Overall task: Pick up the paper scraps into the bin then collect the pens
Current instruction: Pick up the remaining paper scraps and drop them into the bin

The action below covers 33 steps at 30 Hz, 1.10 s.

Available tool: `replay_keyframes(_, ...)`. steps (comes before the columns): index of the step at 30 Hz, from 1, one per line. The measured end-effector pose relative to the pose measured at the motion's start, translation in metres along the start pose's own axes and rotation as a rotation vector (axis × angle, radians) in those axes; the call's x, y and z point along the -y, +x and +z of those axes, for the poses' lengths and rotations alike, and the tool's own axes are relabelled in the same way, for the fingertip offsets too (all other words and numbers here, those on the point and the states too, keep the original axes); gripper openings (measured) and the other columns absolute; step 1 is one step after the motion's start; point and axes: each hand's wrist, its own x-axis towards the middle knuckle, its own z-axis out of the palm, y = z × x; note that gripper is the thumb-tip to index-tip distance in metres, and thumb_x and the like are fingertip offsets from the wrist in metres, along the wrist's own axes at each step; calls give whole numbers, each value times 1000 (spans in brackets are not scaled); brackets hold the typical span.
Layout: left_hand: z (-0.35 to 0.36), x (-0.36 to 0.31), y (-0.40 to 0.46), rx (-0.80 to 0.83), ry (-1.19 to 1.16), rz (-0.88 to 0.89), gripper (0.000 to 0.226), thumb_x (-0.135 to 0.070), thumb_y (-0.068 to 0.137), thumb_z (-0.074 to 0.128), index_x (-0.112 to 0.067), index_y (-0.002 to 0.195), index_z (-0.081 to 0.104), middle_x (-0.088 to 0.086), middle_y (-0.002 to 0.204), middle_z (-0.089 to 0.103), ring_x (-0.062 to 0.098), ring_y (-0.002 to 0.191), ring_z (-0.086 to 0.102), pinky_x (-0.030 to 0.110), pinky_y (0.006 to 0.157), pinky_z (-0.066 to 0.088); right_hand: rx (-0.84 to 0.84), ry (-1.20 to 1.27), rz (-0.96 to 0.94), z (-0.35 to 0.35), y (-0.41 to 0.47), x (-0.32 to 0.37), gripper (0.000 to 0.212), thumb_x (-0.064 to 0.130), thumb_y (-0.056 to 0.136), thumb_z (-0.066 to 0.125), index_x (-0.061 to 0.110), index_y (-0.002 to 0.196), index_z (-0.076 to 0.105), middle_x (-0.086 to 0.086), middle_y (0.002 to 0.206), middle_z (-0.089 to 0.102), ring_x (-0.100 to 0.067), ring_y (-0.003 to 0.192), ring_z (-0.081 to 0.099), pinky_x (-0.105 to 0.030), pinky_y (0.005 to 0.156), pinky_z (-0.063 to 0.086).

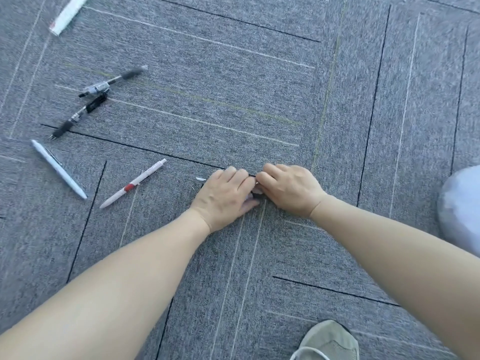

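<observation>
My left hand (224, 197) lies palm down on the grey carpet with its fingers together, and whatever is under it is hidden. My right hand (288, 189) is curled right beside it, fingertips pinched on a small pale paper scrap (257, 190) between the two hands. Another tiny white scrap (200, 179) lies just left of my left hand. Several pens lie further left: a white pen with a red mark (132, 183), a pale blue pen (58, 168) and two black-and-clear pens (111, 81) (78, 115).
A pale, rounded, bluish-white object (459, 209) sits at the right edge, cut off by the frame. A white flat stick-like item (68, 14) lies at the top left. My shoe (328, 341) shows at the bottom.
</observation>
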Motion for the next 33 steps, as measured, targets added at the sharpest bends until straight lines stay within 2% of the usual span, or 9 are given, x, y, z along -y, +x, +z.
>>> replay_keyframes(2, 0, 3, 10, -46, 9, 77, 23, -35, 93, 48, -13, 87, 49, 7, 76, 56, 27, 67, 53, 37, 55, 40, 18, 13, 23, -1, -3, 1, 30, 32, 94, 43, 10, 76, 53, -6, 67, 55, -27, 46, 55, -29, 33, 35)
replay_keyframes(7, -3, 11, 19, -9, -19, 190, 20, -23, 93, 49, -13, 76, 53, 4, 60, 56, 24, 48, 55, 30, 40, 42, 22, 1, 80, -2, -23, 8, 26, 31, 95, 45, 15, 75, 47, 0, 54, 52, -24, 36, 51, -26, 31, 33)
replay_keyframes(12, -17, 8, 33, 4, -117, 68, 24, -16, 89, 43, -11, 67, 50, 0, 48, 50, 22, 35, 51, 20, 35, 30, -142, 297, 585, -24, -20, 17, 37, 30, 98, 47, 19, 65, 36, 7, 48, 38, -20, 39, 38, -27, 42, 30)
replay_keyframes(16, -59, -20, 77, -134, -555, -389, 23, -16, 92, 49, -9, 70, 49, 3, 56, 54, 18, 48, 49, 28, 44, 33, -455, 646, 895, -82, -17, 4, 41, 26, 99, 49, 10, 63, 37, 0, 51, 38, -9, 46, 30, -31, 43, 28)
replay_keyframes(19, -108, -67, 143, -343, -868, -401, 29, -18, 91, 52, -14, 63, 46, -3, 54, 46, 10, 48, 35, 28, 46, 28, -733, 678, 971, -148, -17, -10, 40, 15, 98, 50, 3, 62, 38, 5, 53, 33, -3, 48, 27, -21, 45, 25)
replay_keyframes(22, -162, -128, 207, -431, -1178, -305, 35, -19, 89, 53, -23, 58, 37, -11, 52, 34, 8, 49, 28, 26, 48, 26, -986, 547, 1030, -220, -40, -27, 38, 15, 97, 51, 0, 63, 40, 2, 55, 32, -6, 52, 27, -24, 49, 25)
replay_keyframes(27, -225, -246, 284, -270, -1531, -131, 38, -17, 91, 53, -20, 58, 34, -6, 51, 30, 16, 48, 26, 26, 45, 22, -1232, 257, 1221, -320, -131, -48, 40, 26, 94, 50, 0, 65, 40, -8, 57, 33, -15, 52, 28, -31, 47, 25)
replay_keyframes(30, -227, -314, 309, -27, -1521, -79, 30, -16, 88, 52, -14, 61, 40, -1, 48, 30, 19, 46, 32, 21, 38, 24, -1176, 169, 1435, -347, -192, -57, 37, 24, 90, 50, 8, 60, 35, -1, 53, 31, -13, 47, 26, -27, 44, 23)
replay_keyframes(33, -210, -360, 323, 166, -1376, -73, 30, -16, 83, 51, -15, 56, 39, 0, 40, 30, 26, 40, 39, 22, 41, 26, -980, 201, 1616, -342, -238, -66, 31, 20, 87, 51, -1, 65, 44, 0, 51, 39, -23, 45, 41, -27, 42, 28)
